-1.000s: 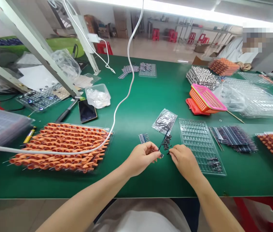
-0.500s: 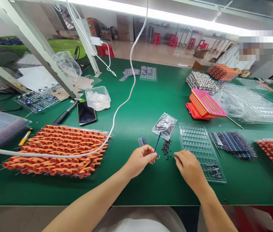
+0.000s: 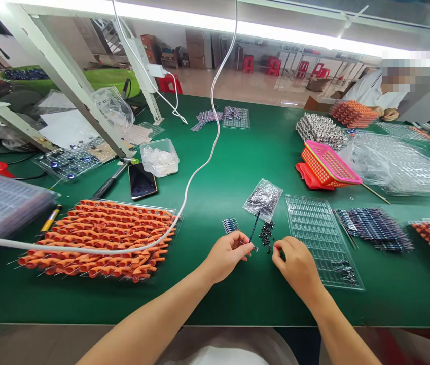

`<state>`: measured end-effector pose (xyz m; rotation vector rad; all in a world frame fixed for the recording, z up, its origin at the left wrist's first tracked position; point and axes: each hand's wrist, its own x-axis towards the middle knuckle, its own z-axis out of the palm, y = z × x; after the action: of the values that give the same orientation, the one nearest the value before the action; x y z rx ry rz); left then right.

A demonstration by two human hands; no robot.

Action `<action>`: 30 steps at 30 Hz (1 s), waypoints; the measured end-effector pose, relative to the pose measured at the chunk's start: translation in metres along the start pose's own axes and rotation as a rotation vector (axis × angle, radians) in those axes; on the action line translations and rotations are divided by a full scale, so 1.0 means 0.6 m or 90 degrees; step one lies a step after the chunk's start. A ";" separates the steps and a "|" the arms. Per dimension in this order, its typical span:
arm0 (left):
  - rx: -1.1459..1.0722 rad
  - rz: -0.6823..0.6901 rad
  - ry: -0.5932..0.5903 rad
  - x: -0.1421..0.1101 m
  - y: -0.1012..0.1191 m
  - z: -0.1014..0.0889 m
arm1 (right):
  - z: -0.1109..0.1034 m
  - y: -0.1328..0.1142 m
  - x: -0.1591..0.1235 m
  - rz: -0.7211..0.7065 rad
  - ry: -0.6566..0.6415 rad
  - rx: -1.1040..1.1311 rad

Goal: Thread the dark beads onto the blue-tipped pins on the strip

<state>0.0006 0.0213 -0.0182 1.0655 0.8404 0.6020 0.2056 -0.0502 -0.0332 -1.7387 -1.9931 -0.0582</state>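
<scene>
My left hand (image 3: 227, 257) pinches a thin dark-blue patterned stick (image 3: 255, 227), which leans upward. A small metallic end shows below its fingertips. Just right of it lies a loose pile of tiny black beads (image 3: 266, 233). My right hand (image 3: 298, 263) is at the pile's lower right, thumb and forefinger drawn together; whether a bead is between them is too small to see. Behind the pile rests a clear plastic bag of dark small parts (image 3: 263, 198). A short row of similar blue pieces (image 3: 230, 225) lies beyond my left hand.
To the right are a clear ribbed tray (image 3: 314, 233) with several dark pieces and a stack of blue sticks (image 3: 377, 228). Orange parts fill a tray (image 3: 97, 241) at left, crossed by a white cable (image 3: 188, 190). A pink-orange basket (image 3: 329, 165) stands behind; a co-worker (image 3: 374, 91) sits far right.
My right hand has come slightly left toward the black beads, its fingertips more drawn together. My left hand still holds the stick. The whole view has shifted a little.
</scene>
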 end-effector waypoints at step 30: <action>-0.277 -0.015 -0.094 -0.024 0.006 0.016 | 0.006 -0.077 -0.008 0.036 0.242 0.303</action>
<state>0.0004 0.0066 -0.0086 0.6924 0.5583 0.6422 0.1615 -0.0617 -0.0250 -1.3580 -1.5280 0.0919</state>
